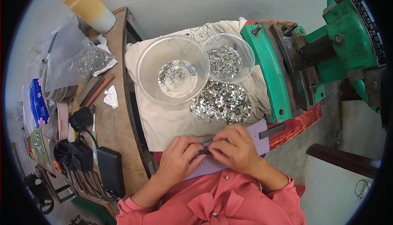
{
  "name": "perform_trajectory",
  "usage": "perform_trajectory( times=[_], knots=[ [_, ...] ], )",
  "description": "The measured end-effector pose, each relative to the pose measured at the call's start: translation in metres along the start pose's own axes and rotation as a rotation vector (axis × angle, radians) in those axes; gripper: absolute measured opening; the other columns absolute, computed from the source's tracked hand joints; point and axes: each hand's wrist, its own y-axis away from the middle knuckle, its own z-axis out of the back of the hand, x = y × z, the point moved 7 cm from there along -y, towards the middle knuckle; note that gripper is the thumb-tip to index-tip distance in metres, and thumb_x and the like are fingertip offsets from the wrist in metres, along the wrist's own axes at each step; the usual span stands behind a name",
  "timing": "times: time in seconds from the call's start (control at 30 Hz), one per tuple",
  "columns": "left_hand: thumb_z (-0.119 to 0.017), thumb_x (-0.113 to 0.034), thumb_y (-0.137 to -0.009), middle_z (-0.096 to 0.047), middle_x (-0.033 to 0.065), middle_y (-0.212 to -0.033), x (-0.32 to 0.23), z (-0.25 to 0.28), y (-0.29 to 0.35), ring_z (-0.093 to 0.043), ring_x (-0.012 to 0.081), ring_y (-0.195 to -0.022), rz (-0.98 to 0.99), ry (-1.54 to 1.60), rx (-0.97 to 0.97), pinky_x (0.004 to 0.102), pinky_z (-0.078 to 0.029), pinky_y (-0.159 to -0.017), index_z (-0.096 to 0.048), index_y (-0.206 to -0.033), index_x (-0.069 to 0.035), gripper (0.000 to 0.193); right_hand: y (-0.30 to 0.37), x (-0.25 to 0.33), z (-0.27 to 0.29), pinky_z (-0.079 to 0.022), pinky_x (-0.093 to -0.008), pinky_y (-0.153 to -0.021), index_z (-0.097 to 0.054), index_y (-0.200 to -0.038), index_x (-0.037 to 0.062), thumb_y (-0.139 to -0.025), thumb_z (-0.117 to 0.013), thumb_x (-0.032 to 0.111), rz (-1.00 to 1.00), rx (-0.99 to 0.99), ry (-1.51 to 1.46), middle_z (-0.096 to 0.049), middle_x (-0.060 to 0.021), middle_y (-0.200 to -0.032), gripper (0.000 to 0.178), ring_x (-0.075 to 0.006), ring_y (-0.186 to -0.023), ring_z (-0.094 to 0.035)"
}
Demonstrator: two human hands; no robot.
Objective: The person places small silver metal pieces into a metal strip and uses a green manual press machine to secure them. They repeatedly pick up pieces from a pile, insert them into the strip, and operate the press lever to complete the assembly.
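Close to my body, above a purple textured mat, my left hand and my right hand meet with fingers pinched together. Between their fingertips is a small dark piece, mostly covered, so its kind does not show. Just beyond the hands, a heap of small shiny metal pieces lies on a beige cloth. Behind the heap stand two clear round tubs: a larger tub with some small metal parts at its bottom, and a smaller tub holding many thin metal pins.
A green machine with a dark metal tool block stands at the right. A dark flat bar rests on the mat's right end. On the left wooden table are a yellow bottle, a plastic bag and a black power bank.
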Motion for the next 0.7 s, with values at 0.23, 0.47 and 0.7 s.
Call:
perform_trajectory(
  times=[0.23,0.47,0.7],
  knots=[
    [-0.085,-0.007,-0.067,-0.061,0.0113,-0.105,0.001,-0.004,0.006,-0.060,0.0315,-0.092,0.005,-0.045,0.034,0.0413,-0.050,-0.075,-0.067,-0.098,-0.004,0.036,0.005,-0.015,-0.009,-0.051,-0.0369,-0.072,-0.069,-0.086,0.0083,-0.075,-0.077,0.010,-0.083,0.130,-0.145,-0.063,-0.0052,-0.090,0.014,-0.0236,-0.082,-0.064],
    [-0.083,-0.007,-0.069,-0.060,0.0115,-0.106,-0.002,-0.003,0.017,-0.060,0.0306,-0.092,0.042,-0.066,0.001,0.0406,-0.051,-0.076,-0.066,-0.098,-0.002,0.033,-0.019,-0.009,-0.031,-0.054,-0.0374,-0.069,-0.068,-0.091,0.0112,-0.079,-0.068,0.014,0.106,0.350,0.039,-0.061,-0.0036,-0.093,0.013,-0.0244,-0.079,-0.065],
    [-0.085,-0.010,-0.068,-0.062,0.0105,-0.103,-0.008,-0.004,0.013,-0.061,0.0305,-0.089,0.010,-0.076,-0.024,0.0392,-0.051,-0.073,-0.067,-0.093,-0.006,0.031,-0.013,-0.009,-0.026,-0.051,-0.0388,-0.075,-0.061,-0.091,0.0067,-0.081,-0.063,0.011,0.091,0.219,-0.031,-0.057,-0.0086,-0.100,0.011,-0.0274,-0.092,-0.062]
  ],
)
